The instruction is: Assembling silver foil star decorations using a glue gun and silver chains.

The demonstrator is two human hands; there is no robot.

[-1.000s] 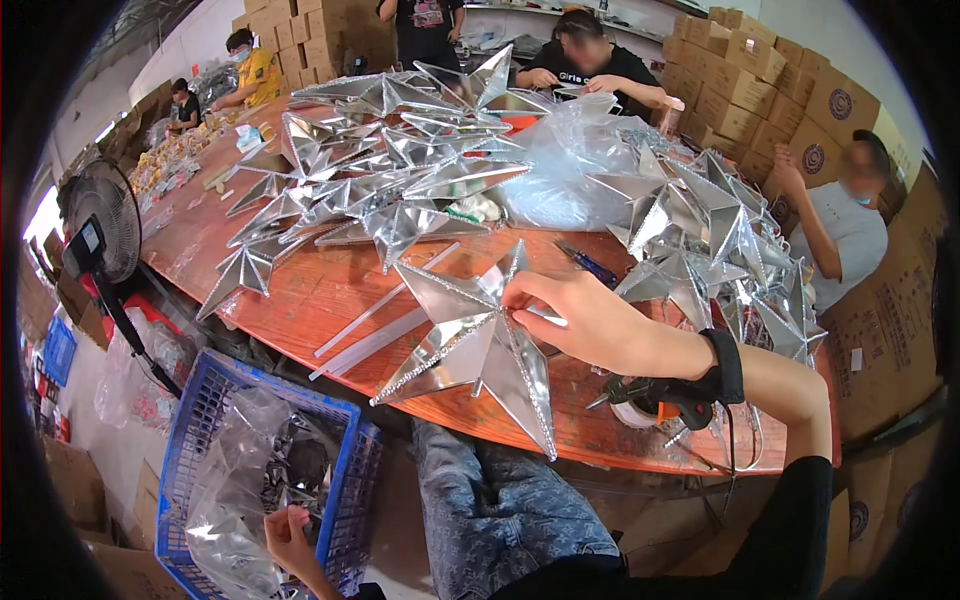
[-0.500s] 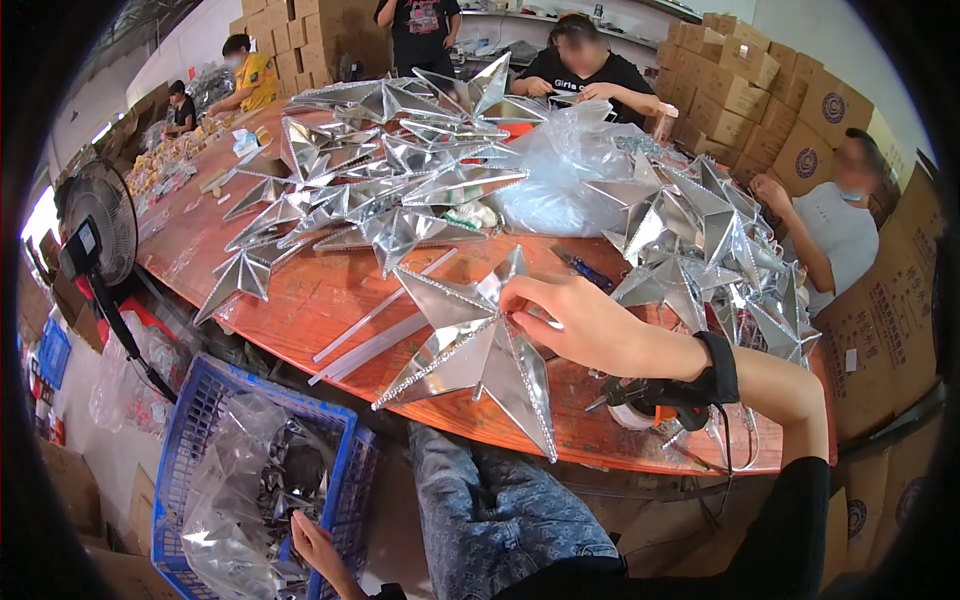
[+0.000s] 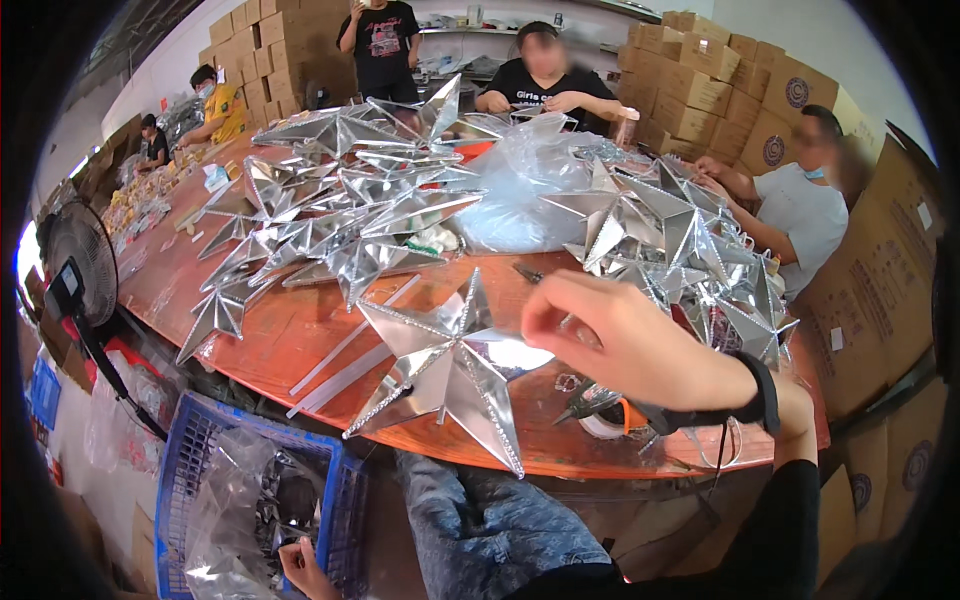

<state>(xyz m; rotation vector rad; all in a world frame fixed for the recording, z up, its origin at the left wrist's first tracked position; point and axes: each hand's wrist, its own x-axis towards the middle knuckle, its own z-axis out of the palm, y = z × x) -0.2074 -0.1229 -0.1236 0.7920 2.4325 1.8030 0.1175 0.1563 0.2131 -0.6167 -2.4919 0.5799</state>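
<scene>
A silver five-pointed star (image 3: pixel 440 370) with beaded ridges rests near the table's front edge. My right hand (image 3: pixel 640 345), with a black band at the wrist, hovers just right of the star's upper right point. Its fingers are curled together, and whatever they may pinch is too small to make out. Down at the lower left, my left hand (image 3: pixel 308 570) is at the blue crate (image 3: pixel 345 500), beside shiny silver pieces (image 3: pixel 290 500) and a clear plastic bag (image 3: pixel 225 510). Its fingers are bent inward; their contents cannot be made out.
Piled silver stars (image 3: pixel 350 200) and more stars (image 3: pixel 670 220) flank a clear bag (image 3: pixel 525 190). Two pale strips (image 3: pixel 345 380), pliers (image 3: pixel 585 402) and a tape roll (image 3: pixel 605 422) lie nearby. A fan (image 3: pixel 85 260) stands left. Several people sit or stand around the table (image 3: pixel 190 280).
My right hand has come away from the star's centre, to its right. My left hand stays at the crate, slightly lower. The whole view has shifted a little.
</scene>
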